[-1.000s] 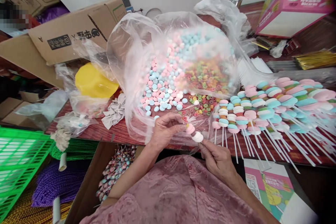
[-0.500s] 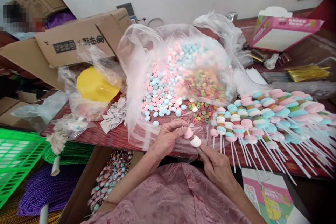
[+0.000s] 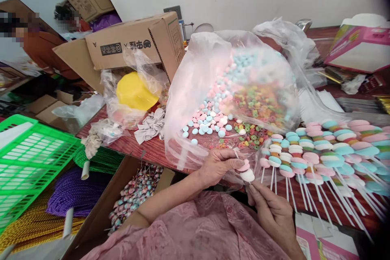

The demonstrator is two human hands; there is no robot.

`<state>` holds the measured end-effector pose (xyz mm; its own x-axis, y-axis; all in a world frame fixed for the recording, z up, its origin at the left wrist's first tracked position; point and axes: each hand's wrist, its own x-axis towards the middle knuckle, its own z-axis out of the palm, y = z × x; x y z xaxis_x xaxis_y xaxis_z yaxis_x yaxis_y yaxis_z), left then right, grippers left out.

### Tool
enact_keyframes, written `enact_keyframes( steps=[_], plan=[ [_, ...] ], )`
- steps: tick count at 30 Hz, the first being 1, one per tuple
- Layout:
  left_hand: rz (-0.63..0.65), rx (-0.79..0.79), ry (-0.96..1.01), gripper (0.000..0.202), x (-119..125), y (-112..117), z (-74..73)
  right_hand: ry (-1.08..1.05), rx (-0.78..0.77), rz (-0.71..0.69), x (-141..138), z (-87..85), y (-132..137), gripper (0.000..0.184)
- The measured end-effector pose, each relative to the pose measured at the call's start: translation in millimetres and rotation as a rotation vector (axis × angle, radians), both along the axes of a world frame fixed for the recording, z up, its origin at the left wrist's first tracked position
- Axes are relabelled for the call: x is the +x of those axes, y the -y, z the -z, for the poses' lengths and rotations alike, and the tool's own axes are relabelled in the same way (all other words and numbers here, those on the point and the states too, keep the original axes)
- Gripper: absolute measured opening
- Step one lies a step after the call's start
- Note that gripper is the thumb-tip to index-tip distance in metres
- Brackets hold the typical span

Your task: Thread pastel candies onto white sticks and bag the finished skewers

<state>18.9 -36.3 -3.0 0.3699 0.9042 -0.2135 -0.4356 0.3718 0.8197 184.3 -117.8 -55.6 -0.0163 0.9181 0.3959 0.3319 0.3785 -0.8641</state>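
Low over the table's front edge, a candy skewer [image 3: 247, 175] with a white and a pink piece is held between both hands. My left hand [image 3: 217, 167] pinches the pink piece at its upper end, where a bit of white stick pokes out. Just below the white piece, my right hand [image 3: 271, 205] has its fingers closed on the stick, most of which they hide. Behind them a clear plastic bag [image 3: 179, 101] lies spread open with loose pink, blue and white candies [image 3: 209, 124] and small coloured rings [image 3: 251, 134]. Rows of filled candy skewers [image 3: 313, 158] lie to the right.
At left stand a cardboard box [image 3: 131, 40], a yellow bowl-like piece [image 3: 135, 91] in plastic and a green basket [image 3: 39, 146]. An open carton of wrapped candies [image 3: 137, 193] sits below the table edge. Two people, one in an orange-brown top [image 3: 45, 50], are at far left.
The camera view has swung left, so the table things appear further right. Both hands keep hold of the skewer, and a stick tip now shows above the pink piece.
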Motion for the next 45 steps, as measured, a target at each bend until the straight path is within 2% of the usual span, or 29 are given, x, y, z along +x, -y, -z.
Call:
enact_keyframes(
  steps=[6, 8, 10, 12, 14, 15, 17, 19, 22, 25, 29, 31, 33, 36, 38, 40, 45],
  plan=[
    [0.026, 0.115, -0.134, 0.034, 6, 9, 4.8, 0.032, -0.056, 0.074, -6, -3.5, -2, 0.017],
    [0.082, 0.138, -0.179, 0.039, 2, 2, 3.7, 0.027, -0.091, 0.077, -6, -8.2, -6, 0.02],
    [0.14, 0.197, -0.286, 0.046, -10, -15, 0.0, 0.035, -0.106, 0.09, -4, -13.3, -11, 0.023],
    [0.086, 0.323, -0.532, 0.05, -27, -41, -5.3, 0.046, -0.105, 0.125, 0, -16.5, -15, 0.026],
    [-0.086, 0.524, -0.963, 0.045, -45, -69, -9.8, 0.039, -0.107, 0.165, 5, -16.6, -17, 0.027],
    [-0.108, 0.617, -1.209, 0.042, -51, -82, -11.1, 0.032, -0.115, 0.172, 7, -15.8, -17, 0.027],
    [-0.035, 0.755, -1.587, 0.037, -57, -101, -10.9, 0.012, -0.131, 0.166, 8, -13.3, -15, 0.028],
    [0.061, 0.84, -1.786, 0.033, -53, -109, -7.5, 0.01, -0.131, 0.14, 6, -11.5, -13, 0.026],
    [0.12, 0.911, -1.871, 0.027, -38, -106, -0.2, 0.043, -0.08, 0.129, 3, -11.7, -12, 0.022],
    [0.175, 0.942, -1.877, 0.021, -27, -98, 6.2, 0.078, -0.052, 0.137, 3, -12.9, -13, 0.024],
    [0.175, 0.997, -1.762, 0.03, -29, -94, 10.7, 0.099, -0.033, 0.105, 3, -12.4, -17, 0.023],
    [0.095, 1.013, -1.601, 0.034, -33, -93, 10.0, 0.104, 0.01, 0.084, 0, -12.1, -18, 0.022],
    [-0.022, 0.963, -1.361, 0.035, -38, -90, 7.4, 0.116, 0.06, 0.085, -2, -13.1, -20, 0.02],
    [-0.171, 0.76, -0.959, 0.03, -41, -77, 2.2, 0.155, 0.088, 0.102, -3, -17.5, -23, 0.02],
    [-0.214, 0.653, -0.763, 0.028, -41, -64, -1.0, 0.194, 0.093, 0.104, -4, -21.4, -26, 0.021],
    [-0.23, 0.625, -0.674, 0.025, -39, -50, -4.4, 0.241, 0.111, 0.1, -6, -24.7, -28, 0.021],
    [-0.307, 0.665, -0.592, 0.021, -37, -27, -12.0, 0.31, 0.124, 0.076, -11, -28.4, -33, 0.024]
  ],
)
